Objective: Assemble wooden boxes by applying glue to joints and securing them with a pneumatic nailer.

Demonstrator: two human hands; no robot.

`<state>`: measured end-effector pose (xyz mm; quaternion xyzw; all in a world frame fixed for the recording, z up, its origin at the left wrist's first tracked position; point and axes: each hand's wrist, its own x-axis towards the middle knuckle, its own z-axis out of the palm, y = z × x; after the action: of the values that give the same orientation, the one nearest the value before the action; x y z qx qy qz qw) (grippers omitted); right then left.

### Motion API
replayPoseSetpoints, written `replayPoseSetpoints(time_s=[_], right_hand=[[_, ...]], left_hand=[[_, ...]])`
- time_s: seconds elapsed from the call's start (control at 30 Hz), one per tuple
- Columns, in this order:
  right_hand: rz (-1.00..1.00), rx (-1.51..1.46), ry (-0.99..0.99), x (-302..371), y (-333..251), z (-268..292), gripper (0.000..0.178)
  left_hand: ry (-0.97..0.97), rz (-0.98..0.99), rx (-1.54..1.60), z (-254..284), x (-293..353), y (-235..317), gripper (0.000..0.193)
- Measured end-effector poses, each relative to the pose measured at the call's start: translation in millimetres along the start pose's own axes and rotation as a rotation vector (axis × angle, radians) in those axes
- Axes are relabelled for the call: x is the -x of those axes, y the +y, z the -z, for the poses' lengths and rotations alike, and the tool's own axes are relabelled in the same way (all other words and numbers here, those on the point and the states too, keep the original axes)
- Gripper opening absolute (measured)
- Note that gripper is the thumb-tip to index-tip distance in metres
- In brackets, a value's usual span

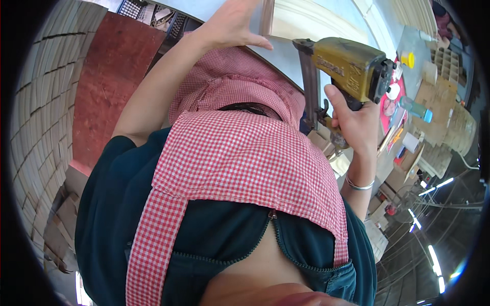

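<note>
My right hand (357, 125) is wrapped round the handle of a worn yellow and black nail gun (349, 64). The gun's dark, narrow magazine side points toward me, beside the edge of a pale grey worktable (287, 48). At the top of the view my left hand (235, 23) is open, thumb stretched out; its fingertips are partly cut off by the frame. Just right of that thumb lies a light wooden piece with a raised edge (306, 23), apart from the hand as far as I can see. Contact between the gun's nose and the wood cannot be made out.
Tall stacks of thin boards (48, 97) stand at the left, beside a reddish-brown panel (109, 84). Dark plastic crates (132, 8) sit at the upper left. On the right are a bottle with a blue cap (416, 108), a yellow container (407, 59) and a divided wooden tray (445, 65).
</note>
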<state>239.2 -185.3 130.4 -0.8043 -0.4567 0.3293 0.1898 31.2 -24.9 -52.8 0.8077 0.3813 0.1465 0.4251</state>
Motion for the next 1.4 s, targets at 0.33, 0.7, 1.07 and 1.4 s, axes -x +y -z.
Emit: replayPoseSetpoints(time_s=[0.33,0.7,1.07,1.4], right_hand=[[-0.068,-0.048,-0.027,4.6,-0.6,-14.8,0.038],[-0.085,-0.103,0.037,15.5,4.6,-17.2,0.035],[-0.092,-0.125,0.009,16.9,7.7,-14.1,0.039],[0.059,0.018,0.005,16.3,2.3,-9.9,0.04]], left_hand=[[-0.004,-0.04,-0.069,3.7,-2.9,18.8,0.114],[0.145,-0.161,0.134,-8.0,0.7,15.2,0.105],[0.139,-0.115,0.147,-11.7,5.6,19.0,0.107],[0.379,-0.383,0.08,-13.9,4.2,15.3,0.112]])
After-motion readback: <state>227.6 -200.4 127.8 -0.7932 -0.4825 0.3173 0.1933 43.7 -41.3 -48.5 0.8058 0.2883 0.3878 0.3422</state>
